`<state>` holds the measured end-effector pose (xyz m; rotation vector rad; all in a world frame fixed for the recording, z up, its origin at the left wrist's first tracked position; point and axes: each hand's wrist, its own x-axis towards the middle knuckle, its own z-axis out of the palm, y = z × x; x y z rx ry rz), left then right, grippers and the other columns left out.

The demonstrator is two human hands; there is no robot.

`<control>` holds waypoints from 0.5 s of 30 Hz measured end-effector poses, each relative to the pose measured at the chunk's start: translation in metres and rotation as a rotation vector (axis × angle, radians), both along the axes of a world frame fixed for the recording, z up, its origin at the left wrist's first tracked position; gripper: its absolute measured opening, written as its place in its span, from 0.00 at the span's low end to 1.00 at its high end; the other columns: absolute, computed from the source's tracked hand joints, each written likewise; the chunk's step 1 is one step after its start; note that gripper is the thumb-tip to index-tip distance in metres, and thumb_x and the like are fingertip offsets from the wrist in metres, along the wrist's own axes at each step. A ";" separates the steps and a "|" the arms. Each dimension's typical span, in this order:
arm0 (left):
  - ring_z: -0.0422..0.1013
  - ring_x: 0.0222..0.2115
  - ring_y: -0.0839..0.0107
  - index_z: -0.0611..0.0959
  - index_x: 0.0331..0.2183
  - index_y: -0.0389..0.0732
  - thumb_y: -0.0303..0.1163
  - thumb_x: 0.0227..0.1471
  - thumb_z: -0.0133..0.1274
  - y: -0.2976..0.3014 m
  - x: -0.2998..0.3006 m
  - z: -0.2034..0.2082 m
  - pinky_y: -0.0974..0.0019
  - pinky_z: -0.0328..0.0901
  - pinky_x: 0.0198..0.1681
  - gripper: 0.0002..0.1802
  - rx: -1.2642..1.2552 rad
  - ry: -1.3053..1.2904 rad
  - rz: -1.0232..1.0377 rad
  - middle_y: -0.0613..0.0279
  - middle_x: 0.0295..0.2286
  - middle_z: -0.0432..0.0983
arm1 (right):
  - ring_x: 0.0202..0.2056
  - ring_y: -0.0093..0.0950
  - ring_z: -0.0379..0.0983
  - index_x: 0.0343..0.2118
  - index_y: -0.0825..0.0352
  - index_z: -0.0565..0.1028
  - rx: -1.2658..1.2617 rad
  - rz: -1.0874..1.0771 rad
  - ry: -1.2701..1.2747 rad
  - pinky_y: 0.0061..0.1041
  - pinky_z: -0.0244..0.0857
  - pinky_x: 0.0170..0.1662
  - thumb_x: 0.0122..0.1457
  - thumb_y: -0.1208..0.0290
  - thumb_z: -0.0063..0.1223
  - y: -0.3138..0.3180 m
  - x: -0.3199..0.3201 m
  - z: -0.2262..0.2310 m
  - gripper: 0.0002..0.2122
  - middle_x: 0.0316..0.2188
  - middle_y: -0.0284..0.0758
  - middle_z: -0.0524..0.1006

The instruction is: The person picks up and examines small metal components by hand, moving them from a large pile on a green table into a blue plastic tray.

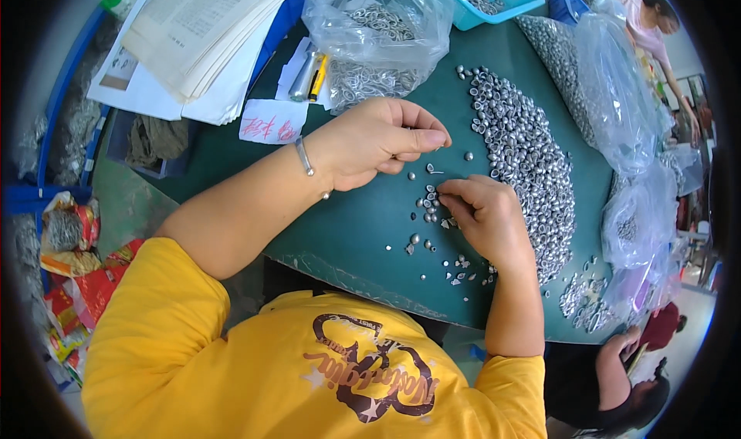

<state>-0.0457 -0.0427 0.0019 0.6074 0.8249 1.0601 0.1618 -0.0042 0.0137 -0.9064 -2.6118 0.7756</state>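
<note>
My left hand [386, 140], a metal bangle on its wrist, hovers over the green tabletop with thumb and forefinger pinched together. What lies in that pinch, if anything, is too small to make out. My right hand [485, 211] is lower and to the right, fingertips closed at the edge of a few scattered silver metal pieces [431, 204]; anything inside its fingers is hidden. Just beyond it spreads a large heap of small, rounded, hollow metal pieces [532, 161]. A lone metal piece [468, 156] rests between the heap and my left hand.
Clear plastic bags of metal parts [378, 38] stand at the back, near a turquoise bin [494, 11]. More bags [617, 92] line the right side. Papers [201, 38], a yellow cutter [318, 78] and a handwritten note [272, 121] lie left. Other people are at far right.
</note>
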 end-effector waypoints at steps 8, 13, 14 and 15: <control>0.56 0.18 0.85 0.75 0.35 0.32 0.25 0.51 0.48 -0.002 0.006 -0.001 0.85 0.51 0.16 0.08 -0.077 -0.136 -0.093 0.60 0.28 0.71 | 0.12 0.13 0.53 0.27 0.73 0.72 -1.348 -0.129 0.894 0.13 0.45 0.13 0.52 0.75 0.46 0.013 0.017 0.000 0.06 0.17 0.32 0.70; 0.58 0.19 0.85 0.75 0.32 0.33 0.26 0.51 0.47 0.000 0.003 -0.004 0.84 0.51 0.15 0.06 -0.123 -0.235 -0.053 0.58 0.28 0.71 | 0.19 0.22 0.70 0.26 0.69 0.77 -0.579 -0.236 0.252 0.19 0.64 0.25 0.50 0.73 0.52 -0.002 0.001 0.006 0.06 0.17 0.32 0.75; 0.58 0.19 0.85 0.75 0.32 0.33 0.26 0.51 0.47 0.000 0.000 -0.002 0.84 0.51 0.15 0.06 -0.129 -0.218 -0.061 0.58 0.28 0.71 | 0.20 0.27 0.71 0.26 0.68 0.77 -0.353 -0.134 0.232 0.22 0.65 0.25 0.49 0.73 0.53 -0.003 -0.002 -0.001 0.05 0.18 0.34 0.75; 0.58 0.18 0.85 0.75 0.30 0.34 0.26 0.50 0.47 -0.001 -0.003 0.001 0.84 0.51 0.15 0.06 -0.141 -0.235 0.005 0.59 0.28 0.71 | 0.21 0.32 0.72 0.27 0.66 0.77 -0.124 -0.036 0.203 0.26 0.66 0.26 0.48 0.73 0.54 -0.005 -0.003 -0.007 0.05 0.19 0.37 0.75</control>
